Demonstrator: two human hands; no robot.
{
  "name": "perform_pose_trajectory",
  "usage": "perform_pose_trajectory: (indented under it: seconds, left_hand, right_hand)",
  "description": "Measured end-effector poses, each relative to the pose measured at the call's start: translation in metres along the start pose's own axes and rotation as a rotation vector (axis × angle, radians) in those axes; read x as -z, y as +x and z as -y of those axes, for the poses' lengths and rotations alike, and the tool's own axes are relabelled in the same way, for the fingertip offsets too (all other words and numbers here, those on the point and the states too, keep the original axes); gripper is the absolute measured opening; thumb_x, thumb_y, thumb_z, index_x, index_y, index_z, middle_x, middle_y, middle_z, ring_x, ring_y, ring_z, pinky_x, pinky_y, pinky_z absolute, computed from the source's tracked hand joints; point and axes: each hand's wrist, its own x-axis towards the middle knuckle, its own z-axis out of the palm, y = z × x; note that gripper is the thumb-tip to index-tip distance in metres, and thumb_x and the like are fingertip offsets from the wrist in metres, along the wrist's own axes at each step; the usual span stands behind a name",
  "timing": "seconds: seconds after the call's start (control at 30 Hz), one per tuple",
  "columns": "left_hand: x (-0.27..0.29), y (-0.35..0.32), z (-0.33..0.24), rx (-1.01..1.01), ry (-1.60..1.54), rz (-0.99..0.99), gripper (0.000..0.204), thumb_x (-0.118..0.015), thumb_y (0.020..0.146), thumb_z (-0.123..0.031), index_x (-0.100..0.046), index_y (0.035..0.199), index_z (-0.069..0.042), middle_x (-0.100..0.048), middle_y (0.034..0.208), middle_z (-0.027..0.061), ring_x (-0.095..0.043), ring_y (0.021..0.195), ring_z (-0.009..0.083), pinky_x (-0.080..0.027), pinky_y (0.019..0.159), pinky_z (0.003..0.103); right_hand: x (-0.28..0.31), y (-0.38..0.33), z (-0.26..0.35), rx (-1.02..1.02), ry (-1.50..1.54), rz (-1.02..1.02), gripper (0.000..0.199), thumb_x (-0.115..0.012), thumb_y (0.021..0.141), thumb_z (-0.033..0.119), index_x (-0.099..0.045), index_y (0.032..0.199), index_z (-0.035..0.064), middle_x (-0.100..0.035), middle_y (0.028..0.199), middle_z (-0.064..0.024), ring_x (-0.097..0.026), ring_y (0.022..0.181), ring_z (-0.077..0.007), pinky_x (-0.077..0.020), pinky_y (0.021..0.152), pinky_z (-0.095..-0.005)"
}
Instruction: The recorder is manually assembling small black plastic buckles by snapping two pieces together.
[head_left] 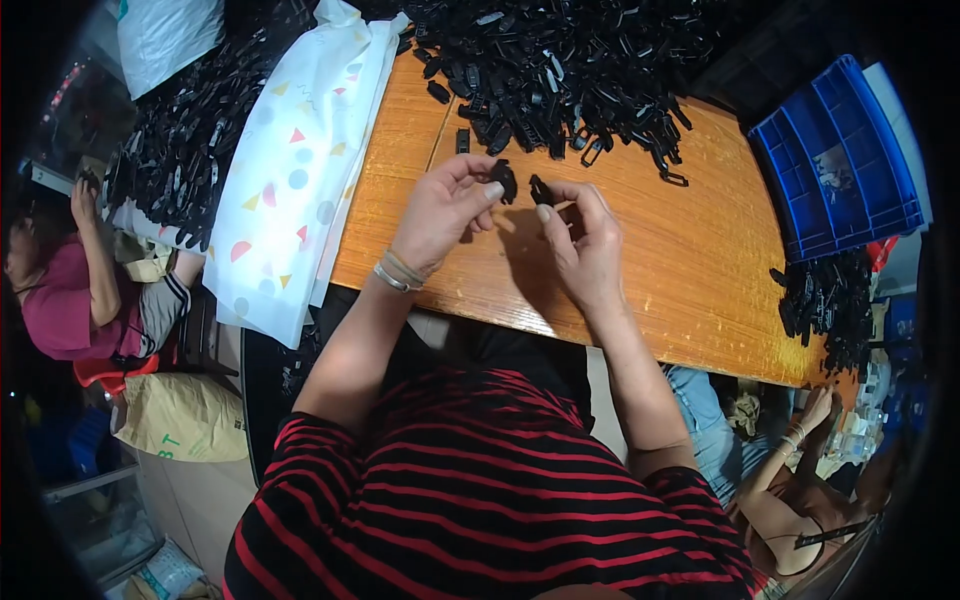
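Observation:
Over the wooden table my left hand (455,205) pinches a small black plastic piece (505,183) between thumb and fingers. Close by on its right, my right hand (588,235) grips another small black plastic piece (541,190) between thumb and forefinger. A narrow gap separates the two pieces. They look like parts of buckles, though their exact shape is partly covered by my fingers. Beyond my hands spreads a large heap of black plastic buckle parts (570,70), its nearest loose pieces lying just past my fingertips.
A patterned plastic sheet (290,180) covers the table (700,270) on the left. At the right stand a blue crate (840,165) and a smaller pile of black parts (825,305). One person (85,290) sits at far left, another (790,500) at lower right. A sack (185,418) stands on the floor.

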Motion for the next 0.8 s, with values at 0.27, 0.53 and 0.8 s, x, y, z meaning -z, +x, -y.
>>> perform_pose_trajectory:
  seconds: [0.27,0.53,0.8]
  left_hand:
    - [-0.009,-0.006,-0.007,-0.053,-0.006,0.084,0.028,-0.063,0.091,-0.006,-0.056,0.116,0.0,-0.062,0.098,0.0017,-0.056,0.063,0.0024,-0.046,0.056,0.016]
    - [-0.013,-0.016,0.008,-0.067,0.022,0.046,0.027,-0.062,0.092,-0.007,-0.058,0.117,0.0,-0.063,0.09,-0.0004,-0.053,0.062,0.0012,-0.041,0.054,0.015]
    - [-0.029,-0.024,0.026,-0.207,-0.032,-0.068,0.021,-0.049,0.1,-0.019,-0.06,0.099,-0.001,-0.059,0.081,-0.0006,-0.05,0.068,0.0032,-0.043,0.059,0.018]
  right_hand:
    - [-0.006,0.005,0.005,0.054,0.026,0.002,0.02,-0.066,0.086,0.002,-0.061,0.105,-0.0014,-0.059,0.089,-0.006,-0.06,0.068,-0.0098,-0.0478,0.059,-0.0224]
    - [-0.015,0.003,-0.001,0.167,-0.056,-0.006,0.022,-0.069,0.081,0.0,-0.062,0.102,0.0008,-0.058,0.088,-0.0088,-0.06,0.068,-0.015,-0.0473,0.058,-0.0252]
    - [-0.037,-0.021,-0.011,0.019,-0.046,0.03,0.042,-0.074,0.078,0.008,-0.051,0.113,0.0017,-0.057,0.088,-0.0092,-0.058,0.073,-0.0166,-0.0492,0.063,-0.0283]
